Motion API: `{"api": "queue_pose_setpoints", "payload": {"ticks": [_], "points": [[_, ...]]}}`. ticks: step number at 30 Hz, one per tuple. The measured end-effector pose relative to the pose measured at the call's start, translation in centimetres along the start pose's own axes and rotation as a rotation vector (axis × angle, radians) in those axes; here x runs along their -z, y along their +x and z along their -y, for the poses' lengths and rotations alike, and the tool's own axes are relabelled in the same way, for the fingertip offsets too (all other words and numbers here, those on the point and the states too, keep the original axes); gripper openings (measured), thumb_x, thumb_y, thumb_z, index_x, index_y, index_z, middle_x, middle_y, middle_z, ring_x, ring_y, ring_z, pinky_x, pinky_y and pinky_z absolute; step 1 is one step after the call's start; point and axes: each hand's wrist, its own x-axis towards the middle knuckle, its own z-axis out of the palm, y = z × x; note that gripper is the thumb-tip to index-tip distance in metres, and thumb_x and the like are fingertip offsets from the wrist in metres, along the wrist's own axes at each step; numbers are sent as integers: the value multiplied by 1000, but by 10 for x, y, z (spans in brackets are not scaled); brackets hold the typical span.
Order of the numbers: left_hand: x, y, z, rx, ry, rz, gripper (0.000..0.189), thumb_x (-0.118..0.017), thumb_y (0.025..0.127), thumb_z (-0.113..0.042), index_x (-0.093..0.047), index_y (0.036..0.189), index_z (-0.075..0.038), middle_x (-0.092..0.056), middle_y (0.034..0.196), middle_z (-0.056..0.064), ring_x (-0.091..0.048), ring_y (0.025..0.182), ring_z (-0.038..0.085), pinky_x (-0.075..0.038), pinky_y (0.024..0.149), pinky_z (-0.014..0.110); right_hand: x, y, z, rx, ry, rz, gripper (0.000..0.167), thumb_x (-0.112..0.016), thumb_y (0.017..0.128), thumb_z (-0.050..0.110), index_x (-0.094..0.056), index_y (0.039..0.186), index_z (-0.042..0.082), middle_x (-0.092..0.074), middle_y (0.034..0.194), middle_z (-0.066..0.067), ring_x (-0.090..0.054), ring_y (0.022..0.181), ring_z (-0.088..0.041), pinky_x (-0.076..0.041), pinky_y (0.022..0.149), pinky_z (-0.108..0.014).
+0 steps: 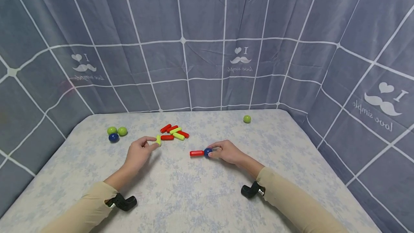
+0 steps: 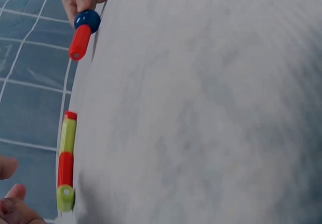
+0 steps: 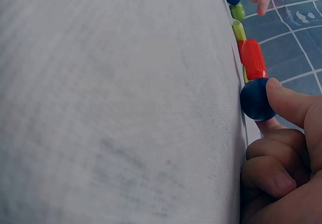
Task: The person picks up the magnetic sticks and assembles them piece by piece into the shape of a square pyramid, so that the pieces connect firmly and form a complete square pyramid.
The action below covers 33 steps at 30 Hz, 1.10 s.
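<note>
My right hand point(image 1: 228, 152) pinches a dark blue ball point(image 3: 255, 99) between thumb and fingers. A red stick point(image 1: 196, 153) joins that ball end to end and points left, low over the table. Thumb and index finger of my left hand point(image 1: 139, 152) are spread beside a yellow-green stick point(image 1: 159, 140) at the left end of the stick pile. In the left wrist view a gap shows between those fingertips and the stick. Beside it lies a red stick point(image 1: 167, 137), with a yellow-green stick point(image 1: 179, 136) at its right end.
More red and yellow-green sticks point(image 1: 175, 130) lie behind in a loose pile. At the back left sit two green balls point(image 1: 122, 131) and a blue ball point(image 1: 114, 138). Another green ball point(image 1: 247, 119) stands at the back right. A grid-patterned curtain point(image 1: 203, 60) surrounds the cloth-covered table point(image 1: 181, 197).
</note>
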Motion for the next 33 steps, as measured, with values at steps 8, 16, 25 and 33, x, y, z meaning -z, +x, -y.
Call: {"api": "queue_pose_setpoints", "payload": {"ticks": [8, 16, 25, 33], "points": [[21, 8, 8, 94, -79, -121, 42, -69, 96, -28, -64, 132, -8, -40, 65, -6, -34, 52, 10, -31, 47, 28, 2, 0, -1, -21, -15, -5, 38, -76, 90, 31, -73, 124, 14, -42, 61, 5, -36, 56, -12, -30, 55, -26], [43, 8, 19, 123, -147, -242, 50, -69, 96, -35, -60, 138, -8, -41, 66, -10, -35, 52, 9, -34, 51, 28, 1, 1, -3, -15, -18, -2, 36, -76, 90, 34, -74, 121, 16, -61, 85, 4, -41, 71, -14, -33, 64, -29], [65, 8, 38, 235, -159, -334, 52, -68, 96, -34, -56, 140, -9, -37, 66, -12, -34, 52, 9, -35, 53, 28, -6, -1, -2, 3, 13, 27, 37, -76, 90, 32, -73, 123, 14, -52, 69, 4, -37, 64, -14, -29, 61, -29], [75, 20, 46, 275, -178, -375, 51, -66, 97, -29, -55, 142, -9, -38, 64, -11, -37, 57, 10, -34, 54, 28, 0, 1, -1, -10, 2, 10, 35, -76, 91, 32, -73, 122, 16, -50, 66, 4, -36, 61, -13, -29, 59, -28]]}}
